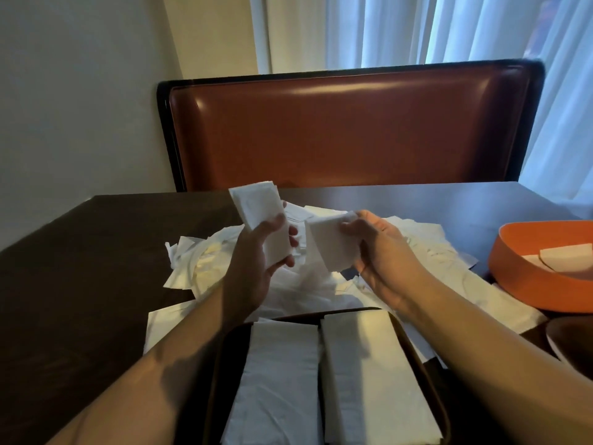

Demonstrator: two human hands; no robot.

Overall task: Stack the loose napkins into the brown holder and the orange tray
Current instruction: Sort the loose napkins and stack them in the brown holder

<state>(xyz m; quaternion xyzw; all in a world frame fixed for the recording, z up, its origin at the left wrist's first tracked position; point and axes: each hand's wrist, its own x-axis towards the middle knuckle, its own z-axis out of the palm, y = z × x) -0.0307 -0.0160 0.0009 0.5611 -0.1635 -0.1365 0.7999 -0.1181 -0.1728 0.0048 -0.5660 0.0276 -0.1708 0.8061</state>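
Observation:
My left hand [256, 261] grips a thick stack of white folded napkins [256, 210], held upright above the table. My right hand [375, 248] pinches a second folded napkin bundle [330, 245] just to its right; the two bundles are close but apart. Beneath both hands lies a heap of loose napkins [321, 290]. The brown holder [414, 351] sits at the near edge with two neat rows of napkins [359, 374] in it. The orange tray [526, 277] stands at the right with a few napkins [568, 258] inside.
The dark wooden table [80, 284] carries everything. A brown leather chair back [349, 130] stands across the table, with white curtains [417, 30] behind it. A dark round dish [571, 342] shows at the right edge, below the orange tray.

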